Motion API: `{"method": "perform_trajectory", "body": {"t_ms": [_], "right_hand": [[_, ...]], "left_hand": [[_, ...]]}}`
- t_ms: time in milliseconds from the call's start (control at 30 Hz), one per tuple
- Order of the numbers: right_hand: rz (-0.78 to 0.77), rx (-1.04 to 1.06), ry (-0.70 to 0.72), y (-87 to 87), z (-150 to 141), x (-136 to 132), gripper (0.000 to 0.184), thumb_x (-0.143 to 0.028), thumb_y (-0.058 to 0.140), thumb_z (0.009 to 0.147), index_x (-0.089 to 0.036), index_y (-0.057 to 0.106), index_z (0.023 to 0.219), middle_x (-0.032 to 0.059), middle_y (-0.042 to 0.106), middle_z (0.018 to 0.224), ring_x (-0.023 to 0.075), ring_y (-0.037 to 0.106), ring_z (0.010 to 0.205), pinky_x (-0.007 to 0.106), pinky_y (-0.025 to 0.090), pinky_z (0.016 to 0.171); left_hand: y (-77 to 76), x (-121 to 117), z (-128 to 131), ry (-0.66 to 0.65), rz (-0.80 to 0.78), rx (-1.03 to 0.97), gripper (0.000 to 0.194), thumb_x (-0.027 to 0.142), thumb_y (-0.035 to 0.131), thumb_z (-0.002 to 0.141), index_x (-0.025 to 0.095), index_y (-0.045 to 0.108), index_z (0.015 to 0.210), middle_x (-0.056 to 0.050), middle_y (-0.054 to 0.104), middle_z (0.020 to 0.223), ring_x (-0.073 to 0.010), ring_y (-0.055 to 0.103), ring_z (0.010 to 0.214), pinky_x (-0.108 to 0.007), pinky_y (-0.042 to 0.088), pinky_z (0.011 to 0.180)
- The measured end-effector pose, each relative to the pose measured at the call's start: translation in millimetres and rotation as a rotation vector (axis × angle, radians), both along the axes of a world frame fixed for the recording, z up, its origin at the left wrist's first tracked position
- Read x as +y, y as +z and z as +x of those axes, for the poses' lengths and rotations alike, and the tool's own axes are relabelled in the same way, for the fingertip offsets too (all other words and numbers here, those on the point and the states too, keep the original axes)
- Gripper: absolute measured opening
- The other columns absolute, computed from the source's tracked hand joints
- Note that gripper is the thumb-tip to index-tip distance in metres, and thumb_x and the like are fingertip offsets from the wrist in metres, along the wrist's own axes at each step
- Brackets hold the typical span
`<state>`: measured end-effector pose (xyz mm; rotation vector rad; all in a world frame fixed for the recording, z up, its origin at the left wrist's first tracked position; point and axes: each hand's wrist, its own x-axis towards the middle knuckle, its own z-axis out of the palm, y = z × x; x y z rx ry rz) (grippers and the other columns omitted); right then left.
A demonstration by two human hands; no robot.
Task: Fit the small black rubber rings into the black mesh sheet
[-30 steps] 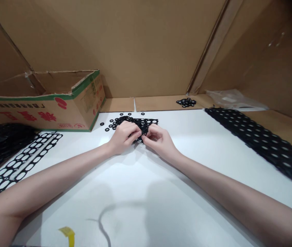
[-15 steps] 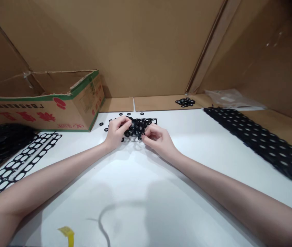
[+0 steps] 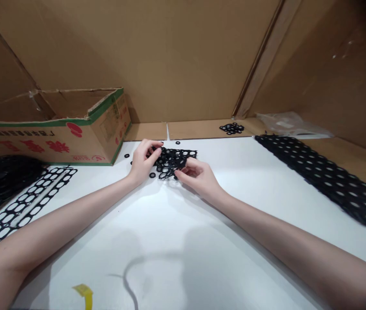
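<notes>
A piece of black mesh with rounded holes lies crumpled on the white table in front of me, loose black rings beside it. From the right, my right hand has thumb and forefinger closed on the near edge of this mesh. My left hand is at its left end, fingers curved over the rings there, the thumb a little apart from the forefinger. Dark pieces under the left fingers are partly hidden.
A cardboard box stands back left, with a black bundle and flat black netting before it. A long black perforated strip lies right. More rings sit by the back wall near a plastic bag. Yellow tape is in front.
My left hand has lifted slightly up and left, its pinch loosened, and now covers rings seen before behind the mesh. The mesh has spread more openly; my right hand stays at its edge.
</notes>
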<state>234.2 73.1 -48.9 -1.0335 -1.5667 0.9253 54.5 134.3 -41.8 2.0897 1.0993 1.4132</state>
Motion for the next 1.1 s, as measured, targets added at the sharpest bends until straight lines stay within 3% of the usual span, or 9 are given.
{"method": "perform_trajectory", "body": {"t_ms": [100, 200, 500, 867, 1100], "right_hand": [[0.014, -0.002, -0.001, 0.1, -0.5, 0.3, 0.016, -0.028, 0.062, 0.070, -0.018, 0.053, 0.063, -0.0008, 0.051, 0.067, 0.0115, 0.049, 0.059, 0.025, 0.039, 0.053], [0.026, -0.018, -0.016, -0.4, -0.7, 0.5, 0.017, -0.028, 0.062, 0.070, -0.018, 0.053, 0.061, -0.0016, 0.050, 0.064, 0.0110, 0.048, 0.057, 0.024, 0.039, 0.051], [0.039, 0.014, -0.143, 1.3, -1.9, -1.5, 0.014, -0.029, 0.064, 0.069, -0.017, 0.059, 0.066, 0.0011, 0.055, 0.070, 0.0116, 0.053, 0.058, 0.026, 0.043, 0.053], [0.175, -0.137, -0.128, 2.8, -0.4, -4.3, 0.015, -0.019, 0.057, 0.073, -0.018, 0.055, 0.059, 0.0000, 0.050, 0.064, 0.0120, 0.048, 0.062, 0.024, 0.038, 0.054], [0.174, -0.171, -0.092, 3.1, -0.2, -3.4, 0.015, -0.017, 0.057, 0.072, -0.019, 0.053, 0.058, -0.0004, 0.050, 0.065, 0.0124, 0.049, 0.063, 0.024, 0.037, 0.054]], "left_hand": [[5.1, -12.3, 3.0, -0.294, 0.122, 0.159, 0.023, 0.029, 0.052, 0.091, 0.018, 0.063, 0.107, -0.007, 0.062, 0.101, -0.0180, 0.056, 0.091, -0.030, 0.045, 0.082], [5.4, -17.7, 5.9, -0.414, 0.179, 0.265, 0.024, 0.028, 0.051, 0.092, 0.018, 0.061, 0.111, -0.008, 0.065, 0.098, -0.0186, 0.059, 0.091, -0.031, 0.046, 0.082], [-0.6, -14.1, 6.9, -0.318, 0.221, 0.263, 0.016, 0.020, 0.057, 0.089, 0.015, 0.065, 0.102, -0.005, 0.066, 0.085, -0.0141, 0.060, 0.076, -0.025, 0.047, 0.071], [0.8, -15.3, 6.5, -0.341, 0.223, 0.269, 0.015, 0.026, 0.058, 0.088, 0.014, 0.065, 0.093, -0.004, 0.064, 0.076, -0.0153, 0.059, 0.072, -0.027, 0.045, 0.069], [-0.6, -19.1, 8.8, -0.284, 0.269, 0.404, 0.025, 0.029, 0.044, 0.094, 0.016, 0.062, 0.083, -0.005, 0.064, 0.076, -0.0166, 0.056, 0.072, -0.030, 0.040, 0.071]]}}
